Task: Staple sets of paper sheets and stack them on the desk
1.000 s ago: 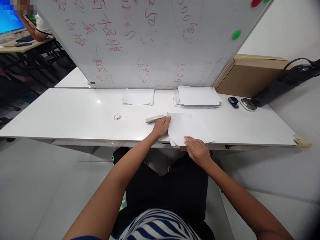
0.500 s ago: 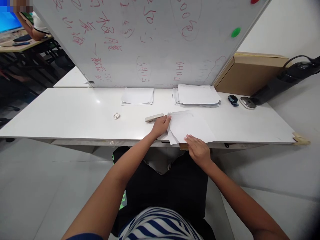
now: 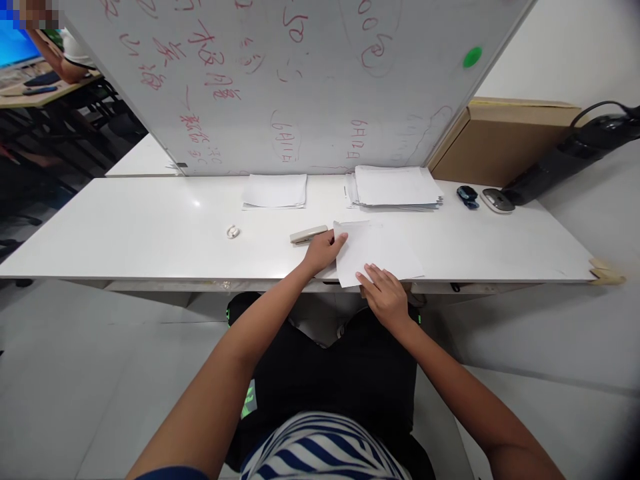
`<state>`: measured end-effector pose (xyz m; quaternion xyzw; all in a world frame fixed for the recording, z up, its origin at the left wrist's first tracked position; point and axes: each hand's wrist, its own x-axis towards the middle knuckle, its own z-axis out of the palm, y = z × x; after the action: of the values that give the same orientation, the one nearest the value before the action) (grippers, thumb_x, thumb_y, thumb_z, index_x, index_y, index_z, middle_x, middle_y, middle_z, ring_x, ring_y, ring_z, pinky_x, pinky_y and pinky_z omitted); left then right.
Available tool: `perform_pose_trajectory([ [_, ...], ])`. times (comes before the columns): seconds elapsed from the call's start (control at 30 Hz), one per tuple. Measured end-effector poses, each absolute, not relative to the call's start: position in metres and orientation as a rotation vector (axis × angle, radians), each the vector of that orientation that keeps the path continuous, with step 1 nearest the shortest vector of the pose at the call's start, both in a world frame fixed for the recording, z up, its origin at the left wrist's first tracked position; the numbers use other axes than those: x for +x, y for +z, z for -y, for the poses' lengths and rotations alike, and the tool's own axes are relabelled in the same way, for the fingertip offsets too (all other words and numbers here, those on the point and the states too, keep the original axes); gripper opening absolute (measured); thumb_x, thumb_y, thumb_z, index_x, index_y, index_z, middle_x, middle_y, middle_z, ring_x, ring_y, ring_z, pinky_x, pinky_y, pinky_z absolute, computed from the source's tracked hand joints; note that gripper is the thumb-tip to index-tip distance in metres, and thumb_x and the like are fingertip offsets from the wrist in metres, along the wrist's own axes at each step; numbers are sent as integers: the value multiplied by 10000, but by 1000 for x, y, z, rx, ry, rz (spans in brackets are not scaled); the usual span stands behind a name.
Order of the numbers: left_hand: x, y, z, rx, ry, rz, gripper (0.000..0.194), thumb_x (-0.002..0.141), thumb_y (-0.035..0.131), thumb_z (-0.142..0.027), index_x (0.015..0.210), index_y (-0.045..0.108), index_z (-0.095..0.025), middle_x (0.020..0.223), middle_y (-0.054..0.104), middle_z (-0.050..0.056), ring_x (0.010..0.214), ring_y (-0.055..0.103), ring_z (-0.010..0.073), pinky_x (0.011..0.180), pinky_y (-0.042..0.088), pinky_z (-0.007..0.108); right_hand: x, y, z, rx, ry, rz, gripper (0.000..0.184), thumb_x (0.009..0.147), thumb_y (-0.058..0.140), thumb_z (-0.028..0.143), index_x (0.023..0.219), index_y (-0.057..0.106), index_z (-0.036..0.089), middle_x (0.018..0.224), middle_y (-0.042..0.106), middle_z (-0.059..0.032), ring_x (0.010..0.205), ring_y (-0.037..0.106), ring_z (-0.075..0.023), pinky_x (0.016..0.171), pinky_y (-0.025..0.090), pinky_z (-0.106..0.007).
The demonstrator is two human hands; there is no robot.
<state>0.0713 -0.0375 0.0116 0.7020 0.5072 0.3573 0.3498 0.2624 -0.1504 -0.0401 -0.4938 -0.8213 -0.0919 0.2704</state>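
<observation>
White paper sheets point(image 3: 377, 247) lie at the desk's front edge, their near part reaching slightly past it. My left hand point(image 3: 323, 250) is closed on their left edge, with the thumb on top. Just beyond that hand rests a light-coloured stapler point(image 3: 307, 235), its right end partly hidden by the fingers. My right hand point(image 3: 385, 293) is over the near edge of the sheets, fingers stretched out flat across the top one. How many sheets there are I cannot tell.
Behind are a thin paper stack point(image 3: 275, 191) and a thicker one point(image 3: 395, 185), before a whiteboard point(image 3: 320, 93). A small white ring-shaped item point(image 3: 233, 232) lies left. At right stand a mouse point(image 3: 497, 200), a dark watch-like item point(image 3: 467, 196), a cardboard box point(image 3: 505, 143) and a black cylinder point(image 3: 560, 163).
My right hand has slid a little left over the sheets. The top sheet's near left corner, curled before, now lies flatter. My left hand keeps its hold, its thumb further onto the paper.
</observation>
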Motion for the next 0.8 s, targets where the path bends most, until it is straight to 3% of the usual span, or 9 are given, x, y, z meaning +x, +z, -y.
perform_pose_trajectory([
  [0.33,69,8,35,1937,910,-1326,363,907,420,-437,674,523,-178,658,553,-5,666,504,156,628,365,259,257,-26,150,-1355,-173,2269,446,913,498,308,1350,456,230,1408,472,-127,1342,375,-288,1097,256,-541],
  [0.5,63,24,46,1790,991,-1170,430,876,444,-528,674,558,-166,677,582,0,686,511,163,651,410,277,283,-4,132,-1513,-222,1563,712,834,600,417,1441,300,194,1506,276,-196,1406,176,-386,1035,265,-655],
  [0.57,60,38,52,1738,1026,-1088,430,873,451,-551,760,612,-169,752,623,9,744,544,173,699,440,295,299,12,121,-1473,48,1382,711,805,628,454,1407,359,189,1440,394,-202,1342,334,-384,994,351,-627],
  [0.67,53,66,64,1700,1111,-1035,451,854,472,-581,833,654,-170,840,659,30,809,577,191,737,465,309,313,40,112,-1296,660,1333,501,799,630,475,1211,574,195,1175,647,-133,1081,602,-309,897,486,-504],
  [0.8,39,94,77,1694,1148,-1021,428,830,538,-559,942,681,-172,953,682,55,901,600,219,769,481,315,305,64,110,-1184,906,1170,430,702,735,459,1027,680,183,1028,711,-81,957,648,-282,836,515,-439],
])
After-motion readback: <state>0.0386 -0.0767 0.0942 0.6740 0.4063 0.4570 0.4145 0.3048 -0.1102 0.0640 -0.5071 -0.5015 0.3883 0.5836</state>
